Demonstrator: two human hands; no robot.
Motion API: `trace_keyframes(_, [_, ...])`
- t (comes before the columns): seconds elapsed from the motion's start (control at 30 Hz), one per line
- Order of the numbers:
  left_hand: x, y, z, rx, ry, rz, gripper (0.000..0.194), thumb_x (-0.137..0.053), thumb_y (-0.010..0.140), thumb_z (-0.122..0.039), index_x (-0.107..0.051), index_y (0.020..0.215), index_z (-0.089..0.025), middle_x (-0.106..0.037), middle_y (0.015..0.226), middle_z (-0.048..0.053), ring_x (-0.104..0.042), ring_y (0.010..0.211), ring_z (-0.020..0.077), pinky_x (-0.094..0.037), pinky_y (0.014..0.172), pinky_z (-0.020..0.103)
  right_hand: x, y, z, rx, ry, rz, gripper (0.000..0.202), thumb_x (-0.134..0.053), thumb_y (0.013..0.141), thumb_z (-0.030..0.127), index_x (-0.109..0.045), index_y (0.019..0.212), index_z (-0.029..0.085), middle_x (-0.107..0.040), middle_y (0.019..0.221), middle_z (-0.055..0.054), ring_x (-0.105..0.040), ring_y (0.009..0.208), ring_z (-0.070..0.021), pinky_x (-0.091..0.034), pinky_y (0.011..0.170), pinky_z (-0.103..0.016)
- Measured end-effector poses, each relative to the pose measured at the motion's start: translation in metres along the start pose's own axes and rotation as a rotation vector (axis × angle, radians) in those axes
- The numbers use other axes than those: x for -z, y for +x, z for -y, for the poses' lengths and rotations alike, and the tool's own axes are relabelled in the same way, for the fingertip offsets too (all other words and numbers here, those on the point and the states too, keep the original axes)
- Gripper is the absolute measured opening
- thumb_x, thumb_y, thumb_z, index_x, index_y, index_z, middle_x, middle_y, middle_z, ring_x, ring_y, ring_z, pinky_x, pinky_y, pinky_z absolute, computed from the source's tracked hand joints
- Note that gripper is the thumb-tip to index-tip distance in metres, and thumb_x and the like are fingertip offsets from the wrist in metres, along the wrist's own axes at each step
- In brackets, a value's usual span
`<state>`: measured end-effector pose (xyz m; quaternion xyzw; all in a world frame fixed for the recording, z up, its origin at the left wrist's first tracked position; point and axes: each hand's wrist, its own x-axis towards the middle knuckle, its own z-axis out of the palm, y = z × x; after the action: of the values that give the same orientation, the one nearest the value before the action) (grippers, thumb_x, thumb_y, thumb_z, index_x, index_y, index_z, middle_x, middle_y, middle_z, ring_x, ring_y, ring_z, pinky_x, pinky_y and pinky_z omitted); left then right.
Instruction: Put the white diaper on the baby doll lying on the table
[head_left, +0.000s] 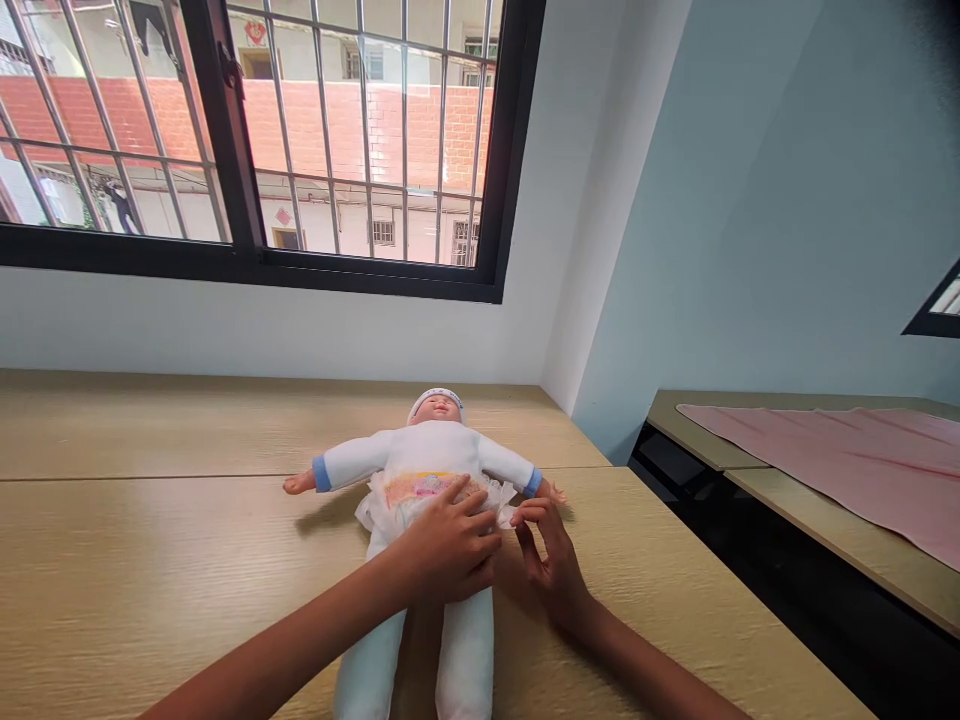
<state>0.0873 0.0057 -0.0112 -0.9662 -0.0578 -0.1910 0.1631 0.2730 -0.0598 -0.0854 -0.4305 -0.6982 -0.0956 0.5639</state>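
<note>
A baby doll (431, 445) in white clothes with blue cuffs and a white cap lies on its back, arms spread and legs toward me. Around its waist is a white diaper (405, 490) with a colourful printed front and ruffled edges. My left hand (450, 540) rests on the front of the diaper, its fingers extended and slightly apart. At the diaper's right side, my right hand (551, 560) pinches the frilly white edge between thumb and fingertips, close to the doll's hand (553, 492). The pinched bit is partly hidden by my fingers.
The doll lies on a light wooden table (187, 570), which meets the wall below a barred window (367, 130). Across a dark gap to the right stands another wooden table (787, 500) with a pink cloth (840, 460) spread over it.
</note>
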Motion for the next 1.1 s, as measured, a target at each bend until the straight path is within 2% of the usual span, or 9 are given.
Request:
trace_keyframes(0.2, [0.0027,0.0018,-0.0031,0.057,-0.02,-0.003,0.012,-0.06,0.083,-0.027,-0.063,0.094,-0.022,-0.068,0.091,0.003,-0.057,0.097,0.0261,-0.037,0.108,0.048,0.0001,-0.0001,-0.0003,0.009,-0.003,0.002,0.018,-0.044,0.096,0.003,-0.05,0.098,0.02,-0.052,0.092,-0.003,-0.052,0.089,-0.0146,-0.046,0.081,-0.025])
trace_keyframes(0.33, [0.0048,0.0032,-0.0042,0.098,-0.05,-0.005,0.011,-0.06,0.084,-0.026,-0.062,0.094,-0.021,-0.068,0.092,0.003,-0.058,0.097,0.0255,-0.039,0.107,0.047,0.0005,0.0001,-0.0007,0.008,-0.006,0.004,0.018,-0.043,0.096,0.003,-0.05,0.099,0.02,-0.052,0.094,-0.003,-0.053,0.092,-0.0147,-0.046,0.082,-0.025])
trace_keyframes(0.53, [0.0038,0.0008,-0.004,0.093,-0.043,-0.058,0.031,-0.054,0.095,-0.037,-0.06,0.122,-0.024,-0.068,0.113,0.003,-0.058,0.11,0.0268,-0.04,0.108,0.05,-0.0006,0.0003,-0.0018,0.019,-0.016,-0.011,0.017,-0.043,0.097,0.004,-0.05,0.099,0.02,-0.052,0.092,-0.003,-0.053,0.092,-0.0145,-0.047,0.082,-0.025])
trace_keyframes(0.77, [-0.0021,-0.0014,-0.0052,0.136,0.016,-0.089,0.033,-0.051,0.096,-0.044,-0.064,0.121,-0.026,-0.067,0.12,0.005,-0.055,0.122,0.0297,-0.041,0.108,0.052,-0.0014,0.0005,-0.0009,0.029,-0.021,-0.015,0.017,-0.044,0.097,0.004,-0.05,0.1,0.02,-0.052,0.092,-0.003,-0.053,0.091,-0.0146,-0.048,0.08,-0.025])
trace_keyframes(0.93, [0.0018,-0.0004,-0.0047,0.121,0.028,-0.093,0.032,-0.048,0.097,-0.046,-0.065,0.114,-0.025,-0.061,0.133,0.007,-0.053,0.125,0.029,-0.043,0.107,0.05,0.0004,0.0025,0.0012,0.037,-0.03,-0.006,0.017,-0.043,0.097,0.004,-0.05,0.099,0.019,-0.052,0.092,-0.003,-0.053,0.089,-0.0142,-0.048,0.079,-0.024])
trace_keyframes(1.1, [0.0052,-0.0004,-0.0046,0.101,0.0,-0.095,0.032,-0.046,0.1,-0.045,-0.064,0.119,-0.028,-0.058,0.137,0.006,-0.053,0.127,0.0274,-0.043,0.107,0.052,0.0013,0.0036,0.0025,0.053,-0.04,0.004,0.016,-0.043,0.097,0.006,-0.051,0.101,0.019,-0.053,0.093,-0.004,-0.054,0.089,-0.0147,-0.049,0.079,-0.025])
